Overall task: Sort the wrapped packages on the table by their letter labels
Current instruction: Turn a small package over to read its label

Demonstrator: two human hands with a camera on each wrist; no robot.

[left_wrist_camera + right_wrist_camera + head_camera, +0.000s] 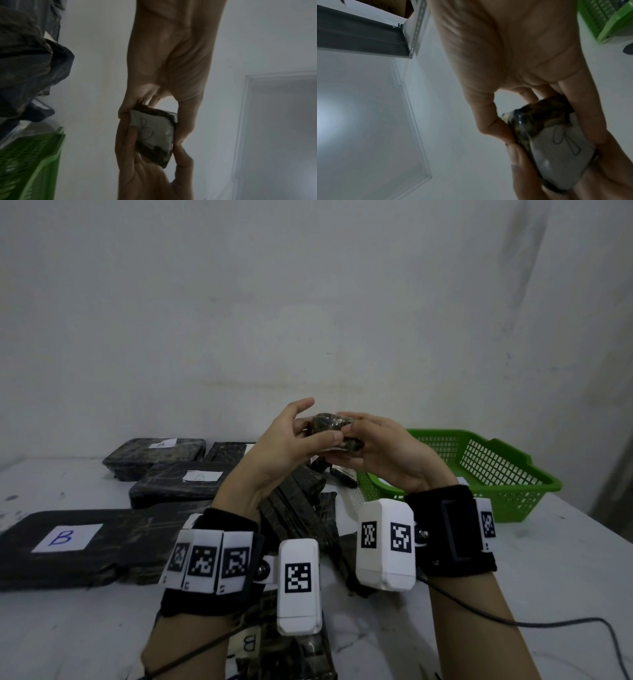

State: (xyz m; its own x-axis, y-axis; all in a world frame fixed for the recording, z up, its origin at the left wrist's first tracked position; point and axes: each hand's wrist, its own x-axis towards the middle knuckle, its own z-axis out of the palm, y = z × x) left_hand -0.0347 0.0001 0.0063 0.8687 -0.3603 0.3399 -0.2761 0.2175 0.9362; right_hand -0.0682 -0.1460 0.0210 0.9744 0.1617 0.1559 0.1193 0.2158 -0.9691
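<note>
Both forearms are raised side by side above the desk (pixel 513 559), wrists bent back, palms turned toward each other. Between them, held up in the air over the middle of the desk, is a small packet (pixel 330 428) wrapped in dark mottled film. The left hand (pixel 287 440) grasps it from the left, thumb laid across its near face and fingers curled behind, the forefinger lifted a little above it. The right hand (pixel 380 450) grasps it from the right, fingers curled over the top and thumb beneath.

In the left wrist view the packet (pixel 152 135) shows a white label bearing a hand-written B, pinched at its edges by fingers of both hands. The right wrist view shows the same label on the packet (pixel 556 142), with a thumb (pixel 493 121) pressed on its dark edge.

Flat dark packages lie on the desk's left half: one marked B (pixel 65 542) near the left edge, another (pixel 181 484) behind it, and one (pixel 154 453) toward the far edge; their labels are too faint to read. More dark packages (pixel 301 508) lie heaped under the wrists, and one at the near edge (pixel 281 655) shows a B. A green basket (pixel 479 470) stands at the far right of the desk.
</note>
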